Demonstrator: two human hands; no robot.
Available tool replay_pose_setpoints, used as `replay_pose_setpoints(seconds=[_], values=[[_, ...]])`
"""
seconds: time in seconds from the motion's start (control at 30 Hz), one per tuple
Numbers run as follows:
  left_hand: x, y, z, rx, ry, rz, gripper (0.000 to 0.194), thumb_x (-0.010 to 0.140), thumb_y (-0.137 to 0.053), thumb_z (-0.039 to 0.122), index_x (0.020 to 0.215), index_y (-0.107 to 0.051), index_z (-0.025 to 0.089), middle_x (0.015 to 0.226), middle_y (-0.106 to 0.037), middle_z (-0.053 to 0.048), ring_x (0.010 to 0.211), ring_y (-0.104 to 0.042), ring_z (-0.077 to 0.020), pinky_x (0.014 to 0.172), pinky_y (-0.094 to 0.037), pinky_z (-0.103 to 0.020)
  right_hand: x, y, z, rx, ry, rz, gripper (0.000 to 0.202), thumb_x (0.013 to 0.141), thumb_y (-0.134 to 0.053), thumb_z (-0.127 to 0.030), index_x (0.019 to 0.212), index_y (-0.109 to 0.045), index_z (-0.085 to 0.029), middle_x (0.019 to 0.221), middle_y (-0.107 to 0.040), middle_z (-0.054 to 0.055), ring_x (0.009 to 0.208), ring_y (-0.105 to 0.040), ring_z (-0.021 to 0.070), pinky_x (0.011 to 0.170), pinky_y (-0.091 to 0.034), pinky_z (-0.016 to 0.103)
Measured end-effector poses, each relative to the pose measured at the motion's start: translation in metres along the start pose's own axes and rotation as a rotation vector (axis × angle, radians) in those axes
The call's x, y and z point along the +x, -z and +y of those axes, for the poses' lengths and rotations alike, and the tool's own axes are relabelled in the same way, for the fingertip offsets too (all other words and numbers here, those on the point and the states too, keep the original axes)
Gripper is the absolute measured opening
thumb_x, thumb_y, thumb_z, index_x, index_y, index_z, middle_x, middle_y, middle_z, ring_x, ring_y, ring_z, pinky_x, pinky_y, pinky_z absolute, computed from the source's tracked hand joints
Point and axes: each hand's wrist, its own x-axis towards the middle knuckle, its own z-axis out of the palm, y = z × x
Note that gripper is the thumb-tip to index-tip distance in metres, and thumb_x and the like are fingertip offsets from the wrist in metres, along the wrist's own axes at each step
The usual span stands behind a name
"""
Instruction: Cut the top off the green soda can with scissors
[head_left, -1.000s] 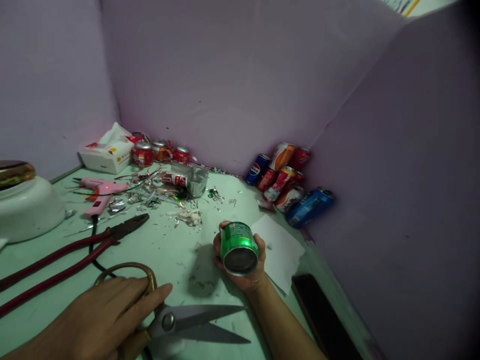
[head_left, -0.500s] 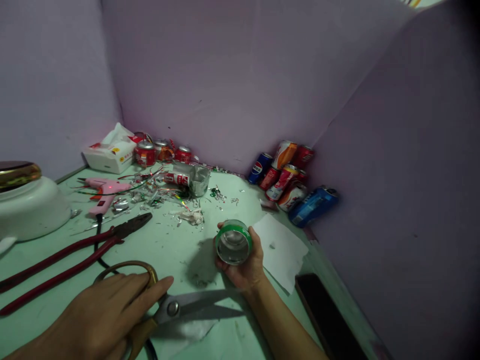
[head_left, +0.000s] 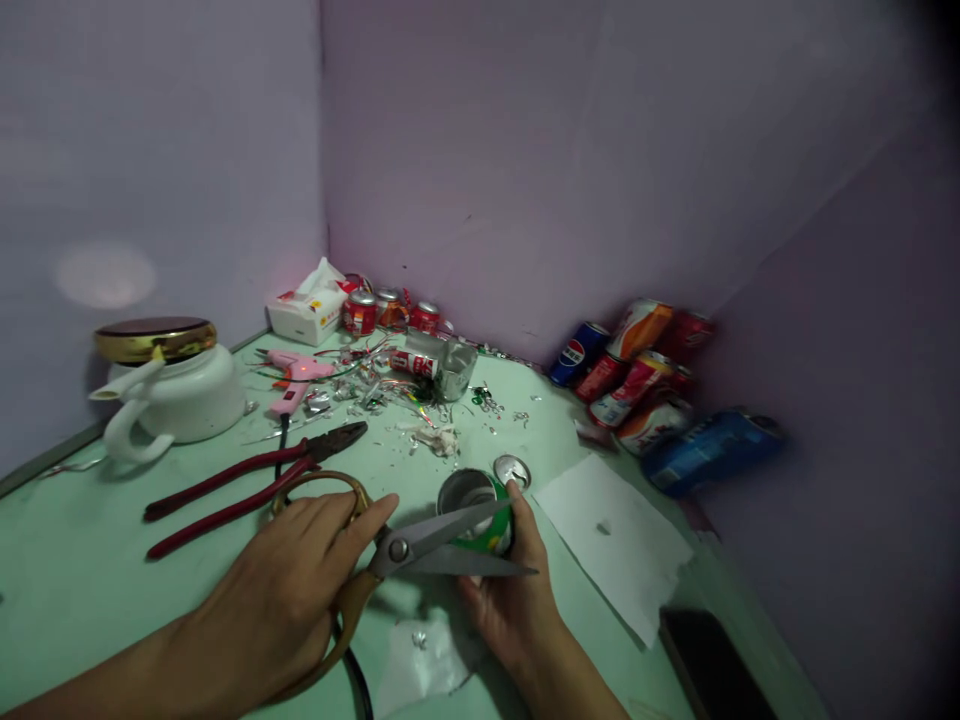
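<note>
L hand [head_left: 292, 570] grips scissors [head_left: 399, 549], blades spread; its fingertips are mostly hidden. Dark slab [head_left: 712, 660], maybe a phone, is cut off at bottom R. R hand [head_left: 517, 600] is wrapped round green can [head_left: 493, 533], open mouth up, some fingers hidden; hands are apart from each other. Blades cross the can; can't tell if the upper one is inside the mouth or just in front. Step in hand, prob.: lining up scissors w/ can wall. Next move calls for a steady can & R fingers clear of the blades. Beyond: lid [head_left: 512, 471] just past R thumb; far R, blue can [head_left: 712, 450] is blurred.
</note>
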Motion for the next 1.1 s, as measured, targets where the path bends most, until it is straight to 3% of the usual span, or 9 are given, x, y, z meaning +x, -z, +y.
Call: replay_pose_setpoints(seconds=[0.23, 0.47, 0.57, 0.67, 0.87, 0.97, 1.1], values=[[0.0, -0.005, 0.005, 0.017, 0.03, -0.025, 0.055, 0.095, -0.04, 0.004, 0.149, -0.031, 0.012, 0.117, -0.054, -0.017, 0.101, -0.052, -0.0314, 0.082, -0.048, -0.05, 0.001, 0.004, 0.013, -0.031, -0.077, 0.076, 0.054, 0.08, -0.072, -0.06, 0.056, -0.062, -0.013, 0.032, -0.055, 0.0, 0.024, -0.046, 0.0078, 0.025, -0.036, 0.014], [-0.004, -0.011, 0.01, 0.002, 0.113, -0.06, 0.063, 0.089, -0.039, 0.0, 0.149, -0.032, 0.015, 0.117, -0.053, -0.016, 0.102, -0.051, -0.0314, 0.086, -0.05, -0.053, 0.003, 0.007, 0.023, -0.008, -0.014, 0.037, 0.055, 0.045, -0.095, -0.057, 0.059, -0.061, -0.016, 0.038, -0.058, -0.004, 0.029, -0.044, 0.0052, 0.028, -0.035, 0.014], [-0.004, -0.013, 0.012, -0.023, 0.111, -0.059, 0.061, 0.09, -0.041, 0.002, 0.149, -0.032, 0.015, 0.117, -0.053, -0.016, 0.101, -0.051, -0.031, 0.084, -0.051, -0.053, 0.003, 0.005, 0.026, 0.011, -0.012, 0.036, 0.057, 0.042, -0.095, -0.057, 0.064, -0.061, -0.017, 0.044, -0.059, -0.005, 0.032, -0.045, 0.0051, 0.03, -0.035, 0.014], [-0.004, -0.015, 0.01, -0.043, 0.111, -0.061, 0.059, 0.091, -0.042, 0.006, 0.149, -0.032, 0.014, 0.115, -0.054, -0.015, 0.099, -0.051, -0.0306, 0.083, -0.052, -0.054, 0.001, 0.001, 0.025, 0.016, -0.041, 0.086, 0.055, 0.053, -0.09, -0.062, 0.068, -0.062, -0.017, 0.045, -0.06, -0.003, 0.033, -0.047, 0.0067, 0.029, -0.033, 0.014], [-0.005, -0.015, 0.005, 0.002, 0.107, -0.054, 0.068, 0.085, -0.042, 0.001, 0.151, -0.031, 0.014, 0.118, -0.054, -0.016, 0.102, -0.051, -0.0316, 0.086, -0.051, -0.053, -0.004, -0.01, 0.017, 0.084, -0.087, 0.192, 0.053, 0.087, -0.061, -0.064, 0.064, -0.061, -0.016, 0.042, -0.058, 0.0, 0.03, -0.045, 0.0081, 0.027, -0.031, 0.015], [-0.004, -0.013, 0.006, 0.0, 0.104, -0.052, 0.064, 0.088, -0.04, 0.002, 0.15, -0.031, 0.014, 0.118, -0.053, -0.016, 0.102, -0.051, -0.0318, 0.085, -0.051, -0.053, -0.005, -0.012, 0.016, 0.085, -0.105, 0.179, 0.059, 0.09, -0.055, -0.067, 0.062, -0.061, -0.015, 0.04, -0.056, 0.001, 0.028, -0.043, 0.0078, 0.026, -0.03, 0.015], [-0.003, -0.013, 0.007, 0.011, 0.097, -0.052, 0.055, 0.093, -0.041, 0.007, 0.147, -0.033, 0.014, 0.115, -0.055, -0.016, 0.098, -0.052, -0.0315, 0.081, -0.052, -0.053, -0.002, -0.007, 0.018, 0.066, -0.138, 0.125, 0.06, 0.082, -0.065, -0.069, 0.061, -0.063, -0.013, 0.038, -0.056, 0.002, 0.028, -0.043, 0.0071, 0.026, -0.031, 0.014]])
